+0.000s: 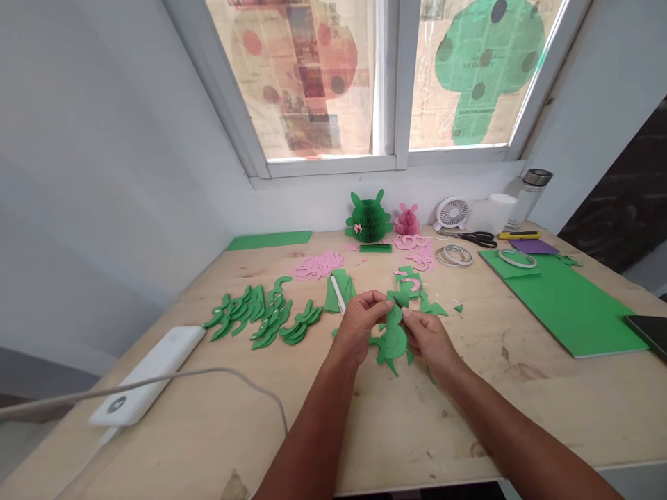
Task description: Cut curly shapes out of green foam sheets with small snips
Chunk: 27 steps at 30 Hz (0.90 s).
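The work surface is a pale wooden table (pixel 417 423), marked with dark knots, set against a white wall. Nearest the viewer, to the left of the grip, lies a white box-shaped device (pixel 149 375), with a grey cable (pixel 224 370) passing across it. The left hand (pixel 359 323) pinches the upper left part of a green paper piece (pixel 396 340) between thumb and fingers; the right hand (pixel 430 340) grasps the same piece at its right edge. The piece has a rounded, scalloped outline and is held just above the table, between the hands. Green scraps (pixel 390 366) lie below and around the grip. Well to its left are heaps of curved green cut-outs (pixel 271 323); well to its right, a large green sheet (pixel 567 305). A white pen (pixel 338 293) lies just beyond the left hand. Farther off, pink cut-outs (pixel 320 265) lie beyond the grip to the left, and black-handled scissors (pixel 482 239) and a yellow cutter (pixel 519 235) beyond it to the right. At the wall, roughly straight ahead of the grip, a green pleated figure (pixel 369 221) stands beside a smaller pink one (pixel 407 222). To their right are a white fan (pixel 452 212) and a clear bottle (pixel 526 201). Above is a paper-covered window (pixel 401 83).
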Each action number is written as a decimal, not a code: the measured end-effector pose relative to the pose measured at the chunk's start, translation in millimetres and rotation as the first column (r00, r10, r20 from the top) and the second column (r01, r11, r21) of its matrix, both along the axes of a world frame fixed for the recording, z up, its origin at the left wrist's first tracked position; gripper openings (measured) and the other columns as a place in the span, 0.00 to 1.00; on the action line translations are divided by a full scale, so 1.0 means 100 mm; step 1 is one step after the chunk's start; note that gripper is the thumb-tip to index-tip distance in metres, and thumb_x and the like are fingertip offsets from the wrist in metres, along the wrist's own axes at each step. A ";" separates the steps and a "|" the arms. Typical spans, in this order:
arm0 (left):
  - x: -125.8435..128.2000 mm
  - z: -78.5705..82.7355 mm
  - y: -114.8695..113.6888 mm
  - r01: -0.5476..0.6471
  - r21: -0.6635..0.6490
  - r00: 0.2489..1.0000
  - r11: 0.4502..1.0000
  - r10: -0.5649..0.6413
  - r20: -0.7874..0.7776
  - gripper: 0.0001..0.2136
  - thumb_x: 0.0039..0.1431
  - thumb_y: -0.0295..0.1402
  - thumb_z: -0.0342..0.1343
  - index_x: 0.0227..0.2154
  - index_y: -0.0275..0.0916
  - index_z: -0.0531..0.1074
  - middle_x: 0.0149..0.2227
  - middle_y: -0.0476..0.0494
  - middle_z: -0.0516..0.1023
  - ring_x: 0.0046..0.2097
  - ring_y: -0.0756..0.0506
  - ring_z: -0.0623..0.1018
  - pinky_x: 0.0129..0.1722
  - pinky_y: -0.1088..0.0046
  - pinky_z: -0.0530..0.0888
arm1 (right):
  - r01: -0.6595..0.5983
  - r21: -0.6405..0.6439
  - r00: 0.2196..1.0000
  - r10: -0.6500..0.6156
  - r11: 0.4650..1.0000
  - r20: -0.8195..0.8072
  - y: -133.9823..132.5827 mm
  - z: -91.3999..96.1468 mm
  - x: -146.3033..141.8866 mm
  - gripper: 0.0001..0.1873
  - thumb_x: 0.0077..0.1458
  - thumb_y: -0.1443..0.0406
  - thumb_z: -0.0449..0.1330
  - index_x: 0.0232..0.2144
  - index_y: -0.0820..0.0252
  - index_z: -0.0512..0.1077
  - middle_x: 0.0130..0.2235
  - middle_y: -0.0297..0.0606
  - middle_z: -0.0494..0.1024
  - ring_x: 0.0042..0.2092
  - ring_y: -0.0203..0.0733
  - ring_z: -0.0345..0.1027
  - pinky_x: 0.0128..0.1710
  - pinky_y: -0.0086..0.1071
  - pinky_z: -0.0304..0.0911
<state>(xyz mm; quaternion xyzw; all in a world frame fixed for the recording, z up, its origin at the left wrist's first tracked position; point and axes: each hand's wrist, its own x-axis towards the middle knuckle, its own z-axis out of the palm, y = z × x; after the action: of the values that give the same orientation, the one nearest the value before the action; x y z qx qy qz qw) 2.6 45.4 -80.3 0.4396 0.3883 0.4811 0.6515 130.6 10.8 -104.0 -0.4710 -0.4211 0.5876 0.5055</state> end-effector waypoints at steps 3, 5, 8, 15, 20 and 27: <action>0.00 0.00 0.00 -0.009 0.008 1.000 1.000 0.009 -0.010 0.10 0.40 0.34 0.62 0.18 0.37 0.65 0.18 0.53 0.64 0.23 0.52 0.65 0.27 0.74 0.63 | -0.007 -0.001 1.000 0.007 1.000 0.000 0.00 0.00 0.00 0.26 0.47 0.44 0.59 0.18 0.58 0.58 0.13 0.20 0.47 0.16 0.27 0.36 0.16 0.27 0.32; 0.00 0.00 0.00 -0.010 0.012 1.000 1.000 0.010 -0.018 0.10 0.41 0.34 0.62 0.18 0.37 0.65 0.18 0.53 0.64 0.23 0.52 0.66 0.28 0.74 0.63 | -0.007 0.003 1.000 0.007 1.000 -0.001 0.00 0.00 0.00 0.26 0.48 0.44 0.58 0.18 0.58 0.58 0.13 0.20 0.47 0.16 0.27 0.36 0.16 0.27 0.33; 0.00 0.01 -0.01 -0.011 0.016 1.000 1.000 0.011 -0.022 0.10 0.41 0.33 0.62 0.18 0.37 0.65 0.18 0.53 0.64 0.24 0.52 0.65 0.28 0.74 0.63 | -0.004 0.004 1.000 0.004 1.000 0.004 0.00 0.00 0.00 0.26 0.48 0.44 0.59 0.18 0.58 0.58 0.13 0.21 0.48 0.16 0.27 0.37 0.16 0.27 0.33; -0.01 0.03 -0.01 -0.009 0.012 1.000 1.000 0.010 -0.018 0.10 0.40 0.33 0.61 0.18 0.37 0.65 0.18 0.53 0.64 0.24 0.53 0.65 0.28 0.75 0.63 | -0.003 0.011 1.000 0.003 1.000 0.014 0.02 -0.04 0.01 0.26 0.46 0.43 0.59 0.19 0.58 0.60 0.12 0.20 0.48 0.15 0.27 0.37 0.15 0.26 0.32; -0.01 0.02 -0.01 -0.011 0.016 1.000 1.000 0.011 -0.025 0.09 0.41 0.32 0.61 0.18 0.37 0.66 0.19 0.53 0.64 0.24 0.53 0.64 0.27 0.75 0.63 | 0.002 0.012 1.000 -0.002 1.000 0.017 0.02 -0.02 0.00 0.27 0.44 0.43 0.59 0.18 0.58 0.60 0.12 0.20 0.48 0.16 0.26 0.36 0.15 0.26 0.32; -0.02 0.00 0.01 -0.006 0.030 1.000 1.000 0.007 -0.025 0.09 0.42 0.31 0.60 0.18 0.37 0.65 0.18 0.53 0.63 0.23 0.53 0.64 0.26 0.76 0.62 | 0.006 0.003 1.000 -0.006 1.000 0.010 0.02 -0.03 0.00 0.26 0.45 0.43 0.59 0.19 0.58 0.60 0.12 0.20 0.48 0.16 0.27 0.37 0.15 0.26 0.32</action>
<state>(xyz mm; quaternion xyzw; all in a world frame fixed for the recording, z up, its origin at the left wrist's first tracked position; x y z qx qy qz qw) 1.0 46.0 -79.9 0.4540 0.3907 0.4836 0.6382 130.2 12.4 -106.9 -0.4743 -0.4232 0.5832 0.5057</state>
